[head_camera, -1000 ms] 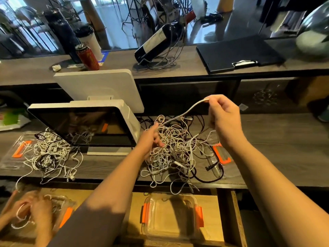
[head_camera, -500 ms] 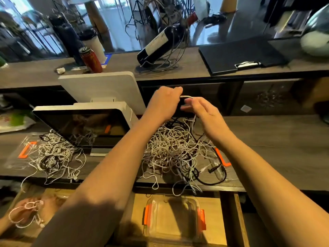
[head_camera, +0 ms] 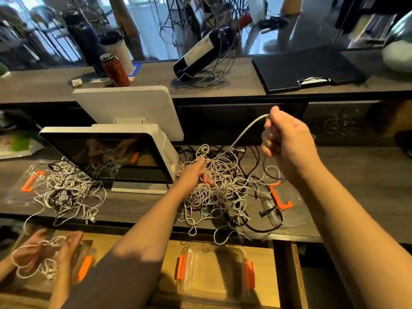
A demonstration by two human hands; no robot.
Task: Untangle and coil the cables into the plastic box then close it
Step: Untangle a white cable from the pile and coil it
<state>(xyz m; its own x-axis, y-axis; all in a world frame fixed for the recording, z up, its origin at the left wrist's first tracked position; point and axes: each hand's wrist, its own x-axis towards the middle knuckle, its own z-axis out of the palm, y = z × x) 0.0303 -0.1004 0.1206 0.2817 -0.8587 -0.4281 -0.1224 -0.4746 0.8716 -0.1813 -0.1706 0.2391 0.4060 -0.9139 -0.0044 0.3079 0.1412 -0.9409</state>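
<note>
**One white cable raised from the tangle**

The right hand is gripping a white cable in a closed fist and is holding it up above the desk. The cable is running down and to the left into the tangle of cables, which is lying on the desk near its front edge, just right of the white monitor. The left hand is reaching into the tangle with its fingers curled around some strands – it is holding them down. The plastic box, clear with orange clips, is sitting open on the lower wooden shelf, below the front edge of the desk. Its clear lid is lying on the desk, partly under the right side of the tangle.
</note>
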